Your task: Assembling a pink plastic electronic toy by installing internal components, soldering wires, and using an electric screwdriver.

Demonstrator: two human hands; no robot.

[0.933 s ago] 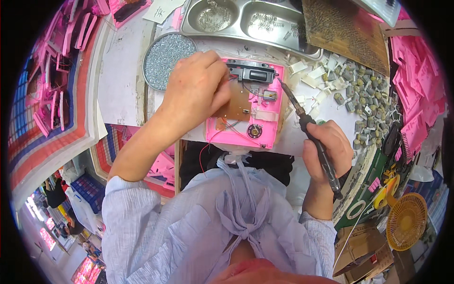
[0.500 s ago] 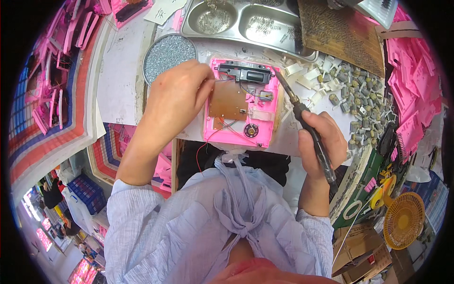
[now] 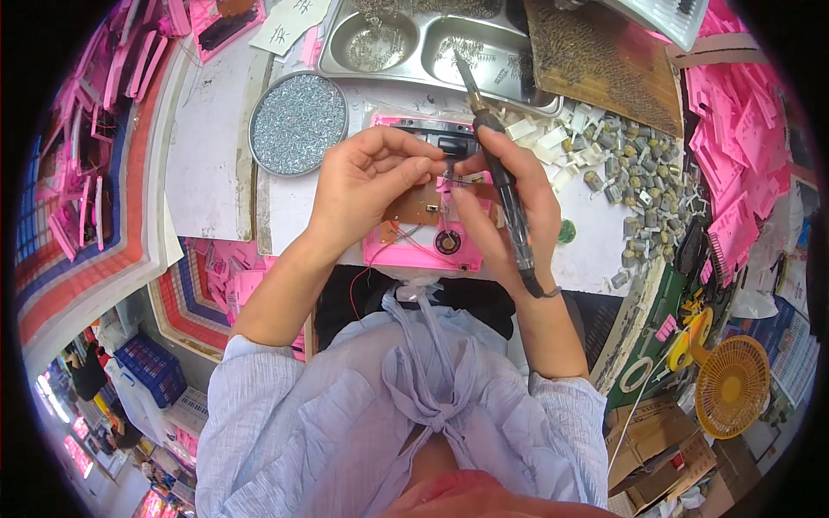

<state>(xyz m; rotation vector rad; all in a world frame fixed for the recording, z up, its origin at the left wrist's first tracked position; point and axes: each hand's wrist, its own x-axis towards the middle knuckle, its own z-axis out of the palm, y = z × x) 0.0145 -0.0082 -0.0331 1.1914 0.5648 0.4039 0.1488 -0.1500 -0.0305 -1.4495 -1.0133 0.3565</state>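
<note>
A pink plastic housing (image 3: 401,254) lies on the bench in front of me, holding a brown circuit board (image 3: 404,207), a round black part (image 3: 447,243) and a black module (image 3: 414,127) along its far edge. My left hand (image 3: 367,181) hovers over the board, thumb and fingertips pinched; what they grip is too small to tell. In my right hand (image 3: 535,194) is a soldering iron (image 3: 501,168), its tip pointing up and away from the housing. The right thumb and index finger also meet close to the left fingertips, above thin wires, partly hiding the housing's middle.
At the left stands a round tin (image 3: 298,125) of small screws. A metal tray (image 3: 466,52) with small parts sits behind the housing, beside a brown board (image 3: 604,65). Several small motors (image 3: 639,181) and white plastic pieces (image 3: 574,142) cover the right. Pink panels (image 3: 734,173) are piled further right.
My left hand has moved right over the housing. My right hand has come left to meet it, and the iron's tip has swung away from the housing toward the tray.
</note>
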